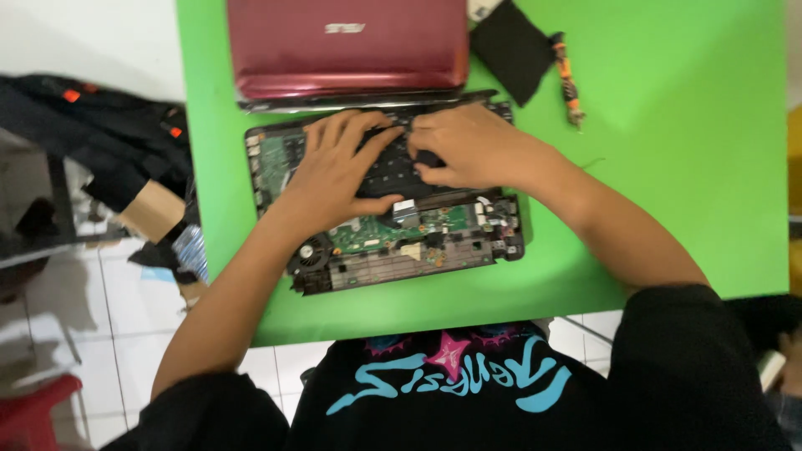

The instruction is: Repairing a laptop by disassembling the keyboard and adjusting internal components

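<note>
An opened laptop base (418, 250) lies on a green table (668, 167), its green circuit board and small round fan exposed. A black keyboard panel (391, 171) rests over the far part of the base. My left hand (334, 171) lies flat on the panel's left side, thumb at its near edge. My right hand (468, 146) presses on its right side, fingers curled onto the keys. Both hands touch the panel.
A dark red laptop lid (347, 46) lies closed just beyond the base. A black cloth (511, 48) and an orange-and-black screwdriver (568, 79) lie at the far right. Black bags (100, 134) sit left of the table; a red stool (38, 409) stands on the tiled floor.
</note>
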